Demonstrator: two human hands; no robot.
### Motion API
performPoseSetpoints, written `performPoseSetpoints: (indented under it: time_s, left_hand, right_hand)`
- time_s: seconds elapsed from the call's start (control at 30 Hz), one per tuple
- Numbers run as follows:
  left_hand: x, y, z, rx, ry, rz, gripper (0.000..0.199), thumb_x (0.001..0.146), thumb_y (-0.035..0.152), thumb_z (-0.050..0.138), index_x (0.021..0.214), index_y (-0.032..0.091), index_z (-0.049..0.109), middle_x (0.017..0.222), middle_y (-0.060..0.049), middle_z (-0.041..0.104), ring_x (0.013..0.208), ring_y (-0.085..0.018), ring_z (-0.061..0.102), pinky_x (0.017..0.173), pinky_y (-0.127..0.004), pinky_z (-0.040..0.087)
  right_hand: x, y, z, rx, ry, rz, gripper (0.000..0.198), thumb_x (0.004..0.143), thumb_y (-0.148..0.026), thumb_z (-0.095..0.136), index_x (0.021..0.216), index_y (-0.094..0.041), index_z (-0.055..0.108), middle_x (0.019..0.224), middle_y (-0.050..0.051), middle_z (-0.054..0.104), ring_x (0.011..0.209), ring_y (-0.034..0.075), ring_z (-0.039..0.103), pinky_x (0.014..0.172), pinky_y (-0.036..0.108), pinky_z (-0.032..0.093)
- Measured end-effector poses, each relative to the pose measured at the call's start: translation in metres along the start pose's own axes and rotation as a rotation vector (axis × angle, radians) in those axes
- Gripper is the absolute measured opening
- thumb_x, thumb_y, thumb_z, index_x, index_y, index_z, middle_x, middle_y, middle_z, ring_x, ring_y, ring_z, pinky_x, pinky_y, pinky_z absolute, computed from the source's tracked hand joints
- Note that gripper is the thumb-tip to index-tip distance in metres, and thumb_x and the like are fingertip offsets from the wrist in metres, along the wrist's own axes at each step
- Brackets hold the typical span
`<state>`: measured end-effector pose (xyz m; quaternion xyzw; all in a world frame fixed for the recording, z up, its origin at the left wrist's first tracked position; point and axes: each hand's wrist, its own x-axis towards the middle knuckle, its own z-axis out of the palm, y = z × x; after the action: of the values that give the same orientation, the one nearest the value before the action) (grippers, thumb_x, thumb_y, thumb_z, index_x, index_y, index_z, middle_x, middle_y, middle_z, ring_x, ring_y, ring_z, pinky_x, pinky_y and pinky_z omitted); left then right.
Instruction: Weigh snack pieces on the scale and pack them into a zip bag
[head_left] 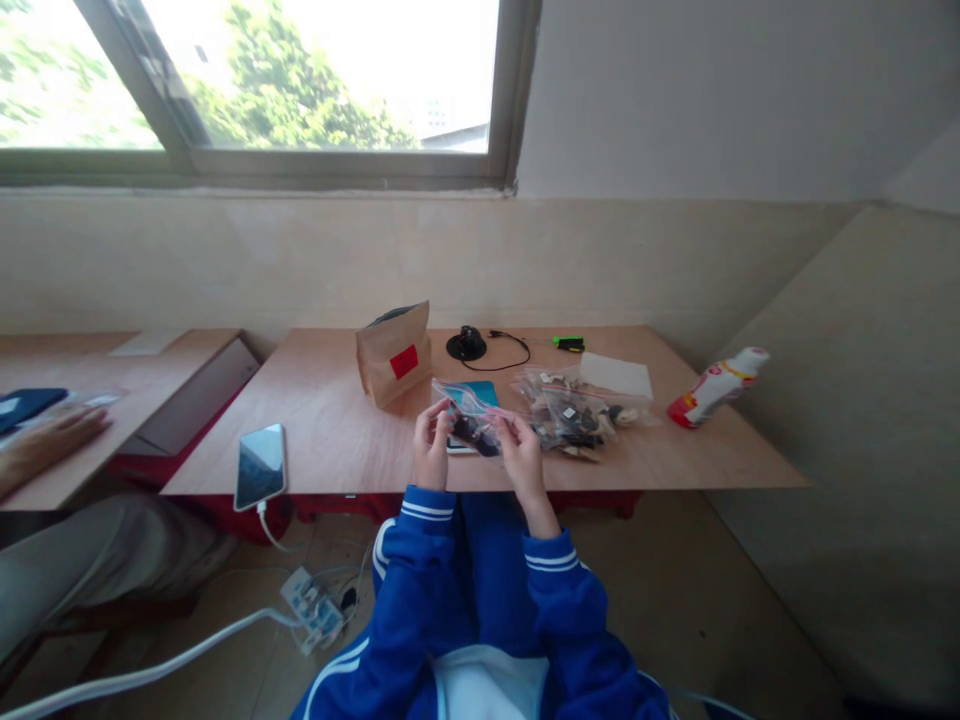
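Between my two hands, just above the table's front part, is a clear zip bag [474, 425] with dark contents that I cannot make out. My left hand [431, 445] pinches its left edge, and my right hand [523, 460] pinches the right edge. Under and behind the bag lies a teal flat item [480, 390], partly hidden. To the right of my right hand is a pile of clear zip bags [574, 415] holding dark and beige small pieces. A brown paper pouch [395, 358] with a red label stands behind my left hand.
A black round-based device [466, 344] with a cable, green and black pens [568, 344] and a white paper [616, 375] lie farther back. A bottle [716, 388] stands at right; a plugged-in phone [260, 466] lies at left. Another person's hand [64, 440] rests on the neighbouring table.
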<state>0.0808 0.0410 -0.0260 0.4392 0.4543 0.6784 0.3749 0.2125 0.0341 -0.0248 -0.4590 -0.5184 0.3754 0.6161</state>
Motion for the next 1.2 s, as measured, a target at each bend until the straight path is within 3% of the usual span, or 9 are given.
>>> performPoseSetpoints:
  time_s: [0.1,0.17,0.3,0.4,0.57,0.83,0.97,1.2]
  left_hand:
    - [0.004,-0.003,-0.006,0.071,0.107,0.040,0.042,0.078,0.048,0.062,0.109,0.019,0.061,0.117,-0.012,0.061,0.104,-0.021,0.060,0.087,-0.033,0.048]
    - [0.007,-0.006,-0.009,0.021,0.106,0.014,0.047,0.074,0.050,0.065,0.109,0.019,0.059,0.116,-0.011,0.062,0.105,-0.021,0.060,0.088,-0.034,0.048]
    - [0.006,-0.007,-0.007,-0.090,-0.008,-0.039,0.037,0.073,0.052,0.065,0.088,0.018,0.062,0.085,-0.005,0.069,0.082,-0.017,0.065,0.077,-0.031,0.051]
    - [0.001,-0.002,-0.003,-0.121,-0.007,-0.059,0.032,0.074,0.049,0.065,0.081,0.018,0.061,0.069,-0.001,0.065,0.067,-0.014,0.063,0.068,-0.027,0.050]
    - [-0.004,0.006,0.001,-0.201,0.017,-0.115,0.030,0.073,0.046,0.067,0.081,0.017,0.062,0.070,0.000,0.065,0.059,-0.013,0.063,0.059,-0.024,0.049]
    - [-0.011,0.013,0.002,-0.195,0.039,-0.100,0.027,0.072,0.040,0.070,0.078,0.014,0.064,0.073,-0.001,0.067,0.065,-0.012,0.064,0.060,-0.021,0.048]
    - [-0.015,0.012,0.004,-0.255,0.078,-0.127,0.025,0.072,0.039,0.070,0.078,0.015,0.064,0.070,0.001,0.064,0.062,-0.009,0.061,0.058,-0.019,0.046]
    - [-0.020,0.004,0.004,-0.241,0.033,-0.102,0.032,0.076,0.048,0.064,0.079,0.016,0.063,0.073,0.000,0.063,0.066,-0.010,0.060,0.061,-0.020,0.047]
  right_hand:
    - [-0.001,-0.005,-0.014,0.035,-0.016,-0.002,0.033,0.087,-0.048,0.051,0.100,-0.020,0.063,0.094,0.007,0.073,0.093,0.023,0.068,0.089,0.039,0.052]
    - [-0.003,-0.009,-0.021,0.020,-0.021,-0.004,0.035,0.088,-0.050,0.049,0.100,-0.020,0.063,0.094,0.007,0.072,0.090,0.023,0.068,0.085,0.038,0.053]
    - [-0.006,-0.015,-0.027,-0.048,0.020,0.001,0.041,0.089,-0.055,0.043,0.100,-0.021,0.063,0.092,0.007,0.073,0.087,0.024,0.068,0.080,0.038,0.055]
    - [-0.007,-0.019,-0.027,-0.026,0.063,0.022,0.042,0.089,-0.058,0.041,0.096,-0.021,0.060,0.086,0.007,0.073,0.080,0.024,0.069,0.073,0.038,0.056]
    - [-0.009,-0.020,-0.029,-0.010,0.152,-0.002,0.036,0.089,-0.053,0.044,0.091,-0.020,0.058,0.088,0.008,0.073,0.070,0.022,0.068,0.069,0.036,0.056]
    - [-0.013,-0.021,-0.031,-0.070,0.293,-0.116,0.035,0.090,-0.047,0.045,0.087,-0.016,0.062,0.085,0.009,0.072,0.082,0.022,0.067,0.080,0.035,0.051]
    - [-0.013,-0.019,-0.033,-0.052,0.260,-0.097,0.036,0.090,-0.047,0.045,0.087,-0.016,0.064,0.086,0.008,0.072,0.083,0.022,0.066,0.081,0.035,0.050]
    - [-0.012,-0.024,-0.036,-0.088,0.219,-0.068,0.044,0.090,-0.052,0.040,0.092,-0.015,0.065,0.086,0.010,0.072,0.078,0.022,0.066,0.075,0.034,0.050]
